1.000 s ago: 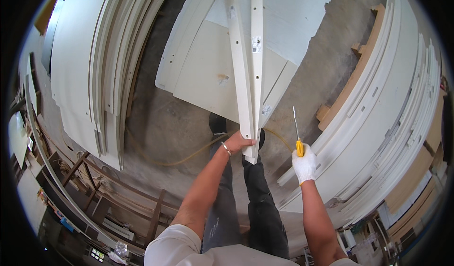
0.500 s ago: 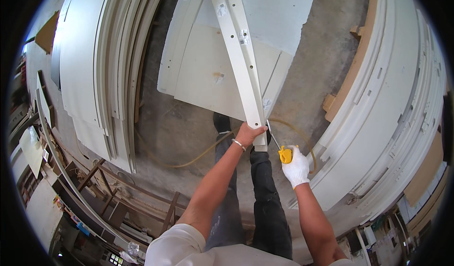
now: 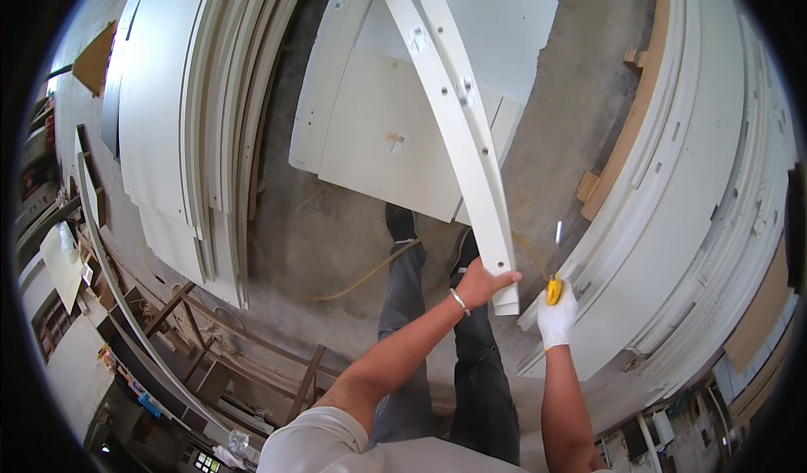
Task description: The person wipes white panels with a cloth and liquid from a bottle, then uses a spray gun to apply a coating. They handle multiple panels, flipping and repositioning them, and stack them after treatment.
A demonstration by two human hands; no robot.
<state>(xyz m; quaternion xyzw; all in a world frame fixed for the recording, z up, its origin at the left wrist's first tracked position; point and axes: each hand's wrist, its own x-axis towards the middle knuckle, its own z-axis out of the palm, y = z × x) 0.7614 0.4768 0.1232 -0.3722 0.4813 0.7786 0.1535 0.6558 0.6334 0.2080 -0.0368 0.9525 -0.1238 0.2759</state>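
Observation:
My bare left hand (image 3: 481, 285), with a light bracelet at its wrist, is closed on the near end of two long white strips (image 3: 471, 191). These narrow boards have a row of small holes and paper labels, and they run away from me above a white board pile. To their right, apart from them, my right hand (image 3: 556, 317) in a white glove is closed around a yellow air blow gun (image 3: 554, 290). Its thin metal nozzle (image 3: 559, 233) points away from me. A yellowish hose (image 3: 357, 285) loops over the floor towards it.
White boards (image 3: 395, 137) lie flat on the floor ahead. Tall stacks of white panels stand on the left (image 3: 160, 111) and on the right (image 3: 672, 195). A brown metal frame (image 3: 244, 334) is at the lower left. My feet are near the pile's edge.
My left hand has swung the near end of the strips right and closer to me. My right hand has moved right, and the blow gun's nozzle has turned away from the strips.

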